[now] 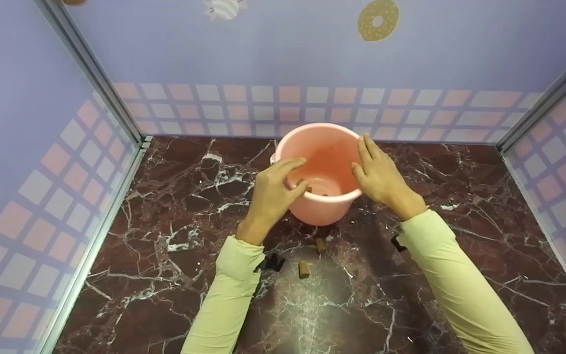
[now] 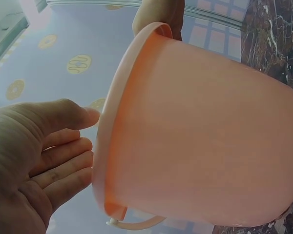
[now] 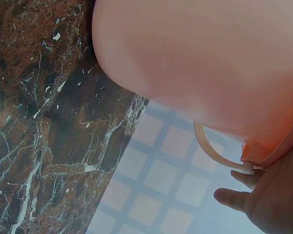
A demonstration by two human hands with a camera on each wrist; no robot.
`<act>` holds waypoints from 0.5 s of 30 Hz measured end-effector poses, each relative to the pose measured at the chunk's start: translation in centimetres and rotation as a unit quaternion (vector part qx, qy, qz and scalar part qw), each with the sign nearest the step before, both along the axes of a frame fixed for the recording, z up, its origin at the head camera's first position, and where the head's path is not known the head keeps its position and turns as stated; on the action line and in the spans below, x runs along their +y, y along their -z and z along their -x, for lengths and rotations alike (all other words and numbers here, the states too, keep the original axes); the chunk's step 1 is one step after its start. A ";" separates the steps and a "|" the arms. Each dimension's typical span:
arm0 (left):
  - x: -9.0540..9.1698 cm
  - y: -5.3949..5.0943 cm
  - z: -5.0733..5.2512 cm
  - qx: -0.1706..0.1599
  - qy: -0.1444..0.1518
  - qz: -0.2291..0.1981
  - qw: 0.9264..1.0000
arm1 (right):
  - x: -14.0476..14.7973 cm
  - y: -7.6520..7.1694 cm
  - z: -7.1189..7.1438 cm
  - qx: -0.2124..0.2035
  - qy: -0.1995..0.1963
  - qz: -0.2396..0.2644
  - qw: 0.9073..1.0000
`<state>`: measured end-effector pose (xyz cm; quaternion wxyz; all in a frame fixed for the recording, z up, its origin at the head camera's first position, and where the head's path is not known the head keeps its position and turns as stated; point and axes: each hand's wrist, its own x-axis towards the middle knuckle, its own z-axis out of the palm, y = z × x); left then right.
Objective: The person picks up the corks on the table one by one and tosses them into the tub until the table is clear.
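A pink bucket (image 1: pixel 320 211) stands upright on the dark marbled surface. At its near-left rim is my left hand (image 1: pixel 275 189), thumb and fingers apart, with nothing visible between them in the left wrist view. My right hand (image 1: pixel 383 174) holds the right rim, thumb on the inside and fingers nearly straight along the outside. The right wrist view shows its fingers (image 3: pixel 232 199) beside the pale bucket handle (image 3: pixel 210 148). Low inside the bucket, a small brown piece (image 1: pixel 307 187) is partly hidden by the left thumb. Two small brown blocks, one nearer (image 1: pixel 303 269) and one farther (image 1: pixel 320 245), lie in front of the bucket.
Lilac panels with pink and white squares (image 1: pixel 180 108) enclose the marbled tabletop (image 1: pixel 184 206) at the back and both sides. Metal strips (image 1: pixel 91 260) run along the panel edges. Black wrist devices (image 1: pixel 272 263) sit at both sleeves.
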<state>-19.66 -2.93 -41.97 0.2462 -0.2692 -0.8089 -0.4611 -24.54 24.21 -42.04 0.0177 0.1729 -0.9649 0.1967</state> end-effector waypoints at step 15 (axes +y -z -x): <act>-0.4 0.2 -0.5 0.024 -0.008 -0.004 1.000 | 0.0 -0.1 0.0 0.004 -0.004 -0.001 1.000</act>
